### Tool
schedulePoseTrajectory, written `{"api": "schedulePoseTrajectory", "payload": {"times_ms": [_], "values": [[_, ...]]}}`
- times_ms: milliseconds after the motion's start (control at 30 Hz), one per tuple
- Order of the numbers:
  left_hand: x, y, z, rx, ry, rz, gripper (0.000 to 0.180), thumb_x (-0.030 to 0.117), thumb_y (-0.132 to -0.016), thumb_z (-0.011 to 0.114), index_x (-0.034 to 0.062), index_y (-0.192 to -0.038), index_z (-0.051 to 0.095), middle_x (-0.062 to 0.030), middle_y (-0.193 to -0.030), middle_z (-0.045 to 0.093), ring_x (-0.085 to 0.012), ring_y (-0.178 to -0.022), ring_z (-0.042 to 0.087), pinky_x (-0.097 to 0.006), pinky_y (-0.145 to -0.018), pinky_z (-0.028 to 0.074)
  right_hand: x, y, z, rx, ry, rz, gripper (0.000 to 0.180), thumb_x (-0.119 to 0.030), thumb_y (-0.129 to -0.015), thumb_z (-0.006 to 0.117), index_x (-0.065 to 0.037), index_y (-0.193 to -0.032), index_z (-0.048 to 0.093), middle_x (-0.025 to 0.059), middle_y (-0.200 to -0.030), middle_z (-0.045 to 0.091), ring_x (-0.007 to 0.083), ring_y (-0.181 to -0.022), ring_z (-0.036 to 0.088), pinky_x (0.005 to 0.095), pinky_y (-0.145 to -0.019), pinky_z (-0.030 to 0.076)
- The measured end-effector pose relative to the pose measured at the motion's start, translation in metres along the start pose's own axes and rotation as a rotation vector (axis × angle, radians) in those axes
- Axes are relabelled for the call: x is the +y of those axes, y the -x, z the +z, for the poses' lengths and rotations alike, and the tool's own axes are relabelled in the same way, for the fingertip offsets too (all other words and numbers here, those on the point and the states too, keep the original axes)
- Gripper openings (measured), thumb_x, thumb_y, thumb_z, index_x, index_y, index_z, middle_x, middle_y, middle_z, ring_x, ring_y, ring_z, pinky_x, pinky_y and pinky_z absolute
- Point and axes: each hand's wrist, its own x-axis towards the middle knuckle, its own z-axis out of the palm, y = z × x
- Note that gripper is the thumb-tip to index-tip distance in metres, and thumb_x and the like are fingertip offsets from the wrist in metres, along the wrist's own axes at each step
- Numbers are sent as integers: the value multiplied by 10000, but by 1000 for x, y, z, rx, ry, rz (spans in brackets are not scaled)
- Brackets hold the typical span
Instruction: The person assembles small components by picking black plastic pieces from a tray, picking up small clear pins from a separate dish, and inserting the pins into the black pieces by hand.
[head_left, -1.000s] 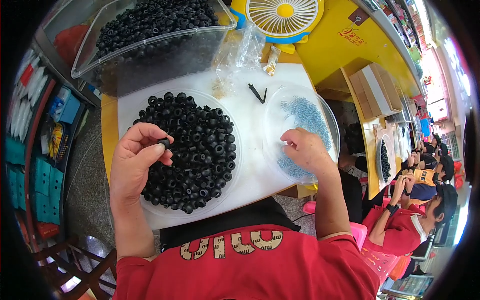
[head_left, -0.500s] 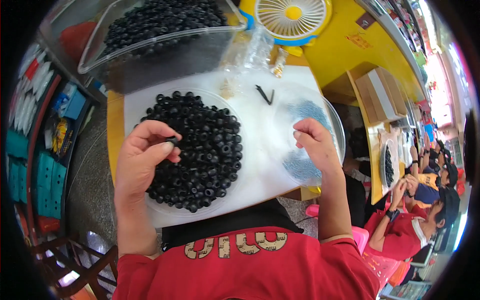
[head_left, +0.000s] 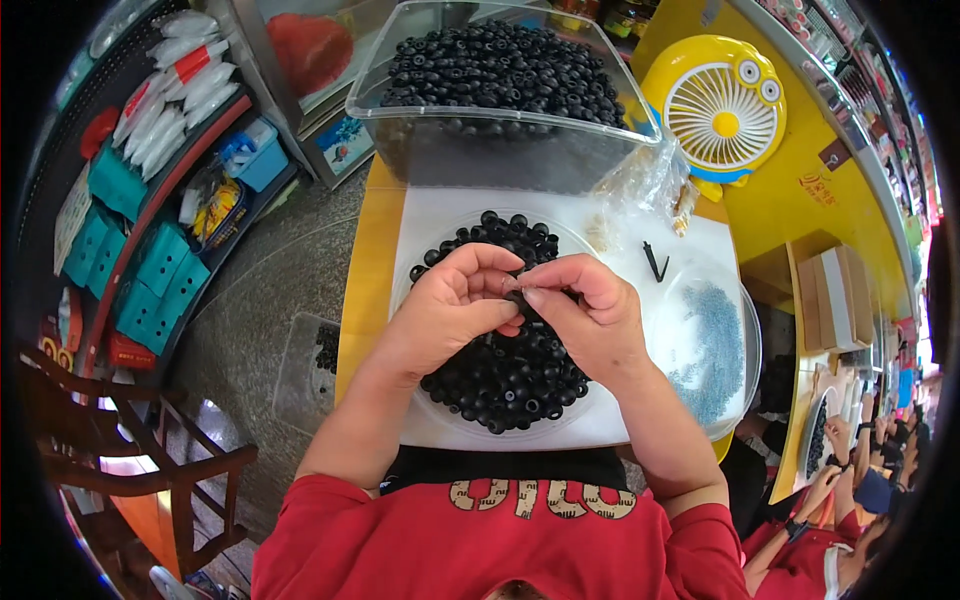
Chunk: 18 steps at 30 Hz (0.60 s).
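Carefully, the left hand [head_left: 447, 310] and right hand [head_left: 585, 315] are meeting over the near dish of black rings [head_left: 505, 385], fingers clamped together on one small ring [head_left: 513, 290], which is best being kept low above the dish so a slip is landing among the rest.

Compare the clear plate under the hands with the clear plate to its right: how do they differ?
The left plate holds a heap of black rings; the right plate holds a thin scatter of tiny blue-grey bits. Both hands, left hand and right hand, meet over the left plate; nothing is over the right plate. Both plates are round, clear, and sit on the white sheet.
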Motion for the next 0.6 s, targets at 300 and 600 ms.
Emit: {"api": "schedulePoseTrajectory", "payload": {"times_ms": [300, 600], "values": [[-3, -2, 1, -17, -34, 17, 202, -8, -774, 562, 11, -970, 514, -56, -862, 571, -112, -754, 573, -231, -689, 483, 14, 0, 0, 21, 38, -3, 100, 32, -760, 580, -13, -848, 564, 44, -819, 612, 79, -740, 561, 196, -659, 454], [-7, -2, 0, -25, -107, 26, 188, -22, -773, 558, 19, -948, 507, -45, -860, 571, -102, -766, 570, -223, -688, 479, 11, 0, 0, 25, 39, 37, 81, -46, -761, 584, -32, -836, 557, 49, -760, 602, 114, -710, 582, 237, -624, 458]]}}
